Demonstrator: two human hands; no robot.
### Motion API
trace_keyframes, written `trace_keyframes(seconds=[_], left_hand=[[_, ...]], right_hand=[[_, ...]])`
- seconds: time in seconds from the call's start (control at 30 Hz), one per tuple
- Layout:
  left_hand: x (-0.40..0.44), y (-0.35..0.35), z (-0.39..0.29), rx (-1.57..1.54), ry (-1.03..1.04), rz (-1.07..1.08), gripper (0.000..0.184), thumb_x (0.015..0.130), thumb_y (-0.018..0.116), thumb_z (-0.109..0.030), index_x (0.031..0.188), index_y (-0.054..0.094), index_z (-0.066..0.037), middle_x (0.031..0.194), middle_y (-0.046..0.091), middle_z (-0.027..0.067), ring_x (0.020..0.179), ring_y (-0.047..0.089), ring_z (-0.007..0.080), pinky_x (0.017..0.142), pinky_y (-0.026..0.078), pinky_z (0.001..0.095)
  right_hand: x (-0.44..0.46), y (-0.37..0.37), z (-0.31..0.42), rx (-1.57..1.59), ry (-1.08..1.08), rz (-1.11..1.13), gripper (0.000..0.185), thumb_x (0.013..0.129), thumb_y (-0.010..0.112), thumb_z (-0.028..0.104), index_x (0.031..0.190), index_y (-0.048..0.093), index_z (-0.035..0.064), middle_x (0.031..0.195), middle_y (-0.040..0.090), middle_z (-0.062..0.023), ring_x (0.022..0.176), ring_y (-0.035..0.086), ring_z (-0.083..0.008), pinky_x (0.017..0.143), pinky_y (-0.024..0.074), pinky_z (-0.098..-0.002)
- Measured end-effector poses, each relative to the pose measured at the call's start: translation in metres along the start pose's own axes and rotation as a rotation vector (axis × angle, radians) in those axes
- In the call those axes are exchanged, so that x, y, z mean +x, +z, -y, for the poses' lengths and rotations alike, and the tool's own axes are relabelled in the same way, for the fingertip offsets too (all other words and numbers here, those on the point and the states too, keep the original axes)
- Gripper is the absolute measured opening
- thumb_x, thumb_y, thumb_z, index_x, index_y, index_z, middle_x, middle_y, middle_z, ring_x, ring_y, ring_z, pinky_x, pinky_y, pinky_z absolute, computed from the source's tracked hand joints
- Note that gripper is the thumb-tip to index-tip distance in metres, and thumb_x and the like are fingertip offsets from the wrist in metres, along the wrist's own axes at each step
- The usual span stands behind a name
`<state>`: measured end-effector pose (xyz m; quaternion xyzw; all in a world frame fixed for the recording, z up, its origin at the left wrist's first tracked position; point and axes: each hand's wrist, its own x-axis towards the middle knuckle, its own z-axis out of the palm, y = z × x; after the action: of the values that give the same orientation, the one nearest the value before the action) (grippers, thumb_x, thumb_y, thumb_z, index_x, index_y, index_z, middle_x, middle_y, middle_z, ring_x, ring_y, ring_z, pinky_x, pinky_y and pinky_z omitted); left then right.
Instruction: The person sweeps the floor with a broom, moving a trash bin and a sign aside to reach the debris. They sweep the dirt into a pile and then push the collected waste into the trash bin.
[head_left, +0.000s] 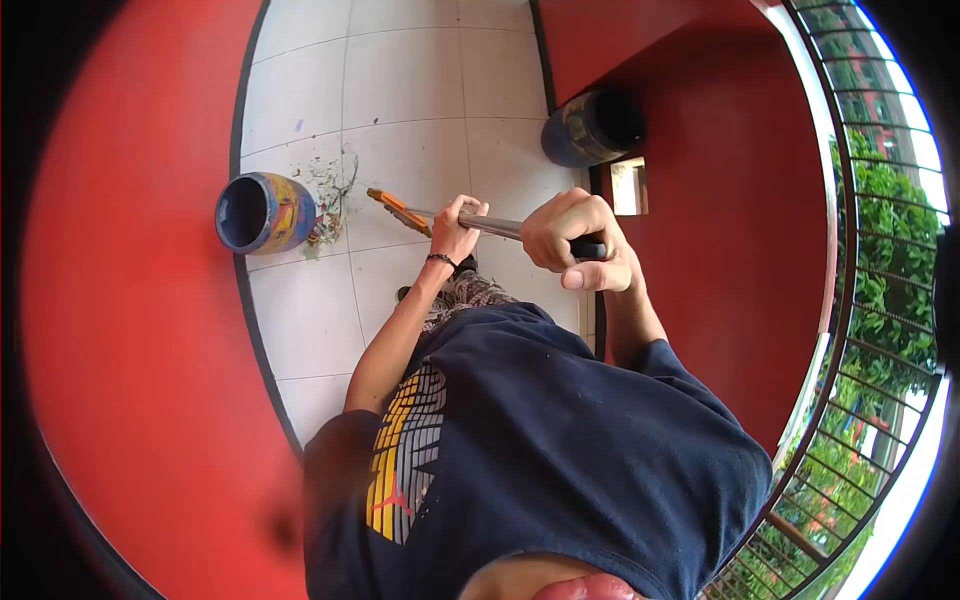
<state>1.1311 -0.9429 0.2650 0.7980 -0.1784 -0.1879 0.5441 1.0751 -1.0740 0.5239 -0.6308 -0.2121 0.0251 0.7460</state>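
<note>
Left hand (pixel 455 235) closed around broom (pixel 498 226) shaft; right hand (pixel 580 240) curled over grip end. Broom head (pixel 400 212) near debris (pixel 328 222), floor contact unclear. Risk: overly wide, hard stroke scatters debris or knocks adjacent barrel (pixel 284 212).
</note>
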Motion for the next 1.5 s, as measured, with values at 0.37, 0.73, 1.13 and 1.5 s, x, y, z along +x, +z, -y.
trace_keyframes(seconds=[0.37,0.73,1.13,1.5], left_hand=[[-0.031,0.24,0.036,0.001,0.317,0.734,0.022,0.084,0.072,-0.027,0.092,0.065,-0.007,0.103,0.065,0.0146,0.093,0.064,0.0345,0.082,0.051,0.0402],[0.018,0.259,0.054,-0.007,0.359,0.707,0.024,0.088,0.068,-0.024,0.086,0.059,-0.002,0.101,0.065,0.0149,0.095,0.062,0.0359,0.084,0.051,0.0411],[0.023,0.078,0.064,0.075,0.205,0.542,0.016,0.086,0.064,-0.01,0.081,0.056,0.002,0.077,0.058,0.0173,0.085,0.06,0.041,0.09,0.05,0.0443],[0.031,0.085,0.001,-0.106,0.262,0.199,0.028,0.085,0.064,-0.014,0.071,0.046,0.002,0.067,0.049,0.015,0.066,0.051,0.0349,0.063,0.04,0.0424]], right_hand=[[-0.15,0.007,-0.045,-0.616,0.343,-0.549,0.03,0.08,0.063,0.016,0.059,0.048,0.001,0.052,0.046,-0.0129,0.051,0.05,-0.0319,0.052,0.039,-0.0433],[-0.153,-0.066,-0.098,-0.569,0.127,-0.752,0.025,0.068,0.068,0.008,0.055,0.047,0.0035,0.05,0.046,-0.0081,0.046,0.047,-0.0267,0.047,0.0371,-0.0364],[-0.067,-0.016,-0.099,-0.203,-0.241,-0.53,0.039,0.074,0.064,0.0,0.052,0.032,0.0065,0.048,0.038,-0.0054,0.04,0.04,-0.0232,0.042,0.0294,-0.0351],[-0.038,-0.062,-0.031,-0.259,-0.202,-0.082,0.038,0.077,0.067,0.009,0.05,0.04,0.0059,0.047,0.038,-0.0046,0.042,0.038,-0.0206,0.043,0.0283,-0.0344]])
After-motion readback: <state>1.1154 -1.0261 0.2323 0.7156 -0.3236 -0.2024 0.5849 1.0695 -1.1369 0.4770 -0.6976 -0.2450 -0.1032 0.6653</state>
